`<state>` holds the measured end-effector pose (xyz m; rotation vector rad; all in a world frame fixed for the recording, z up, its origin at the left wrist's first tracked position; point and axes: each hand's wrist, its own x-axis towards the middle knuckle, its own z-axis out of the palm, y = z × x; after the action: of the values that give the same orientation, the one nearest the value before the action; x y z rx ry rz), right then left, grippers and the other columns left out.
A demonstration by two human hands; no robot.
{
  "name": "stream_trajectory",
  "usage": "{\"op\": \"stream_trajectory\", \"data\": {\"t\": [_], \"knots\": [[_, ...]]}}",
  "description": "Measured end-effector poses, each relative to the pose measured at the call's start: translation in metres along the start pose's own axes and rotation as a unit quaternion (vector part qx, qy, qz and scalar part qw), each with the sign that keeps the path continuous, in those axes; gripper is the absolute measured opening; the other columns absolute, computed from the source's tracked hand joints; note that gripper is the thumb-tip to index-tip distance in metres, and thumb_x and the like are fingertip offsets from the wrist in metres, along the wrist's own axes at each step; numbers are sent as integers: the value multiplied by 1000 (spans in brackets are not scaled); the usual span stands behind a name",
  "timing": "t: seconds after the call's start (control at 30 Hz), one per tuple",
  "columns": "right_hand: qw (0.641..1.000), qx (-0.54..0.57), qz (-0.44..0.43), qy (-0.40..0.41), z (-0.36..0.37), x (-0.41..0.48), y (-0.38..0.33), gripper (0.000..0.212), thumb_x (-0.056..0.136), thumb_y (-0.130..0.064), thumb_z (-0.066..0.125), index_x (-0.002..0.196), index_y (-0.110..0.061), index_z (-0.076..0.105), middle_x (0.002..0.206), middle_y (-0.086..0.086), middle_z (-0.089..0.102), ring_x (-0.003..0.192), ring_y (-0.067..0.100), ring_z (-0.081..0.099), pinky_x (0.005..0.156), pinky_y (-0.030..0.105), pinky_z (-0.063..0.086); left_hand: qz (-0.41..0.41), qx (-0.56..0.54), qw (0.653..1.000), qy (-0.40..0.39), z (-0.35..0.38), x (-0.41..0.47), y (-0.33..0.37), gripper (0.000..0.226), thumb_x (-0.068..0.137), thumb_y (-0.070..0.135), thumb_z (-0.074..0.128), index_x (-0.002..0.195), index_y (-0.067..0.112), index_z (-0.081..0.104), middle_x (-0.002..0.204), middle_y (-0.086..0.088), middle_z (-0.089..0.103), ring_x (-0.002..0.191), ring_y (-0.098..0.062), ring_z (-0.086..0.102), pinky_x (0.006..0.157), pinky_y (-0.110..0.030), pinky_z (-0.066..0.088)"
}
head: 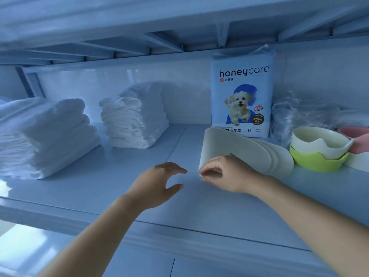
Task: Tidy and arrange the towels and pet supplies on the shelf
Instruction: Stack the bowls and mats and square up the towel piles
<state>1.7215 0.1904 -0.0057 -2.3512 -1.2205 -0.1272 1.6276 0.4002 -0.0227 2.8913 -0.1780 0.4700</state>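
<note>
Head view: my right hand (229, 174) pinches the near-left corner of the mats (239, 150), right of centre on the shelf (99, 188), with their left edge raised. My left hand (157, 182) hovers just beside it, spread, holding nothing. Towels (46, 136) are stacked left. The pack (241, 96) stands behind the mats, bowls (319, 150) to their right.

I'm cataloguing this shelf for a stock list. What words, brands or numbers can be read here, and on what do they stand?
"honeycare": brand, top of the upright blue-and-white plastic pet-pad pack.
"好命家": small, under the brand.
"训导垫": bottom edge, its start hidden behind the cream flat mats.
"M+": bottom right of the pack.
"38PCS": tiny, beside it, uncertain.
Brown round badge and red sticker: too small to read.
</note>
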Motion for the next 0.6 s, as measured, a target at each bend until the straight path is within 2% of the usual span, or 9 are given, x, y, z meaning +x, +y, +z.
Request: {"op": "stream_trajectory", "data": {"t": [0.07,0.1,0.2,0.33,0.43,0.6], "knots": [[1000,-7,-20,-11,10,11,-20,23,86,-38,63,105,-26,69,97,-10,67,77,0,54,79,28,47,-21,14,1000,2,-12,-11,-15,37,89,47,52,125,43,50,128,24,48,115,-1,49,91,-23,44],[999,-16,-29,-24,16,17,-30,25,87,-39,62,108,-27,68,103,-10,66,80,-3,52,80,25,45,-32,19,999,4,-17,-17,-23,36,89,48,51,125,43,50,128,24,49,114,-1,49,89,-23,44],[996,-31,-40,-74,38,34,-60,30,89,-40,58,116,-30,63,120,-12,61,109,6,51,97,28,40,-63,41,997,0,-34,-40,-49,36,89,51,48,124,41,51,127,23,51,111,-3,51,85,-23,44],[992,-26,-59,-105,72,58,-100,32,88,-46,56,117,-32,61,124,-15,56,117,8,48,101,32,39,-121,65,990,-36,-52,-78,-91,37,90,55,44,124,43,50,127,22,49,95,-3,52,80,-24,43],[991,-18,-75,-111,94,76,-132,33,89,-45,56,117,-31,61,126,-15,54,118,6,47,102,28,37,-156,79,983,-60,-63,-106,-125,37,90,57,42,124,44,50,127,22,48,102,-4,53,76,-24,40],[990,0,-88,-108,127,105,-183,32,89,-43,57,117,-28,61,128,-14,54,120,4,46,102,23,34,-181,72,978,-68,-79,-148,-181,34,89,57,42,119,44,53,123,20,50,105,-6,52,81,-28,43]]}}
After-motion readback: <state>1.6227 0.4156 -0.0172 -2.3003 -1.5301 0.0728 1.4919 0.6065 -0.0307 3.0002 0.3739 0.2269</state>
